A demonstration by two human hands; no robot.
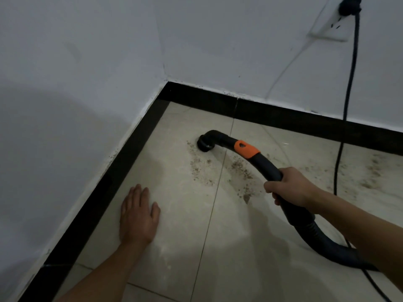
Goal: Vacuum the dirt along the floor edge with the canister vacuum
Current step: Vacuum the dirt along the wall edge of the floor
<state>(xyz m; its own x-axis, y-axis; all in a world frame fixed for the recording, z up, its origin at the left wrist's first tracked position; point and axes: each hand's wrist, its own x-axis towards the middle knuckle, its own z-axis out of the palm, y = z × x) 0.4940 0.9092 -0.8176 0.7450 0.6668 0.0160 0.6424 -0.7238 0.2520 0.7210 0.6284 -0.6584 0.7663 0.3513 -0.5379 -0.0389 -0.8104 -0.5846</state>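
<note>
1. Gripping the curved black plastic vacuum wand (265, 165) mid-handle, your right hand (290, 188) has its fingers wrapped around it; the nozzle (205, 144) sits on brown dirt (202, 171) near the corner.
2. Your left hand (138, 214) lies flat, fingers straight, on the beige tiled floor (218, 247).
3. Expect a stiff, light wand with a flexible hose (322, 240) dragging behind.

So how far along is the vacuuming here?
The tile by the left hand looks mostly clean. The right hand grips the hose, its nozzle down on dirt near the corner. Remaining: the grit behind the nozzle and a patch by the cord.

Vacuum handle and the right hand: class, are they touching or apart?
Touching. The head view shows the right hand with its fingers curled round the black vacuum handle, leaving no gap.
</note>
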